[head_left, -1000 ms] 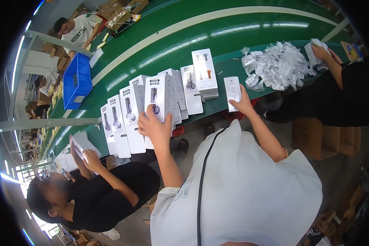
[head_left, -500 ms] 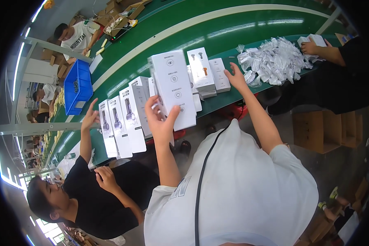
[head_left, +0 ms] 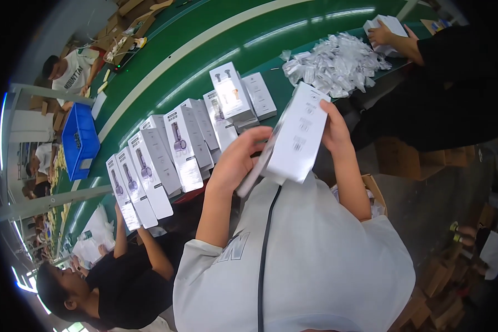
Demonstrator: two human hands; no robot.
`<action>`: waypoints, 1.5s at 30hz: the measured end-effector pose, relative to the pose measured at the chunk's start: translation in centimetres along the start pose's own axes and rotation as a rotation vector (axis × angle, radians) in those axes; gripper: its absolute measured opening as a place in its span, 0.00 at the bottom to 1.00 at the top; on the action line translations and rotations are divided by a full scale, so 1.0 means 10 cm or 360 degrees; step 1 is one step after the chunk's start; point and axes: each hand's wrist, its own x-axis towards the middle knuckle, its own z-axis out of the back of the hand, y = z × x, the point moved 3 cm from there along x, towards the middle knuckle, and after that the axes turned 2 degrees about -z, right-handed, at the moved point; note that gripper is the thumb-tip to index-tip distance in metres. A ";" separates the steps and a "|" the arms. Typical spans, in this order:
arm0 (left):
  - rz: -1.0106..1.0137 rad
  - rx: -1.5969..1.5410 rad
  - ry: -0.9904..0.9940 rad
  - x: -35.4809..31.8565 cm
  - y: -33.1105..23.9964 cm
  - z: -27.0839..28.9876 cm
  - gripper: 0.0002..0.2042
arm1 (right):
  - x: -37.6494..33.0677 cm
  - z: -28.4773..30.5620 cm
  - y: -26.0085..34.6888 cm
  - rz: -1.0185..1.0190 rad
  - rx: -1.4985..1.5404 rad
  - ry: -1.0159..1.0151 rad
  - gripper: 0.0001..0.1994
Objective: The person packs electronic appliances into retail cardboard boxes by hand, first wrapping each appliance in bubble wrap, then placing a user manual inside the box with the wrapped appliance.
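A white carton (head_left: 300,130) with small printed icons is tilted in front of my chest. Along its right edge, my right hand (head_left: 336,128) grips it with the thumb on the near face. My left hand (head_left: 237,161) is at the carton's left side, fingers curled against it beside a flap that sticks out toward me; some of its fingertips are hidden. Nearest beyond my hands, a carton with orange and dark pictures (head_left: 227,91) lies on top of other boxes. A row of upright white cartons (head_left: 183,149) with a purple device pictured stands to the left, their lower flaps hanging open.
Small clear-bagged items form a heap (head_left: 337,63) on the green table (head_left: 171,74). A blue bin (head_left: 78,141) is at the left. Co-workers are on the left, at the far left and on the right, where a co-worker's hand (head_left: 380,34) holds white boxes. Cardboard boxes (head_left: 409,157) are on the floor.
The carton has moved right and turned, and my right hand has come from open air to grip it. My left hand has shifted to its left side. The co-worker's arms at left have lowered.
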 end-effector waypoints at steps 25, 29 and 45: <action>-0.0712 0.1184 -0.0337 0.36 0.40 0.06 0.42 | -0.63 1.16 -1.33 -0.0490 -0.0580 -0.0406 0.13; -0.0323 0.1486 -0.0065 0.48 0.44 -0.30 0.41 | -1.23 2.38 -2.23 -0.0427 0.0113 -0.1470 0.12; 0.0968 0.2493 0.1175 0.93 2.19 0.03 0.42 | -2.34 3.43 -5.32 -0.1416 -0.0294 -0.2202 0.29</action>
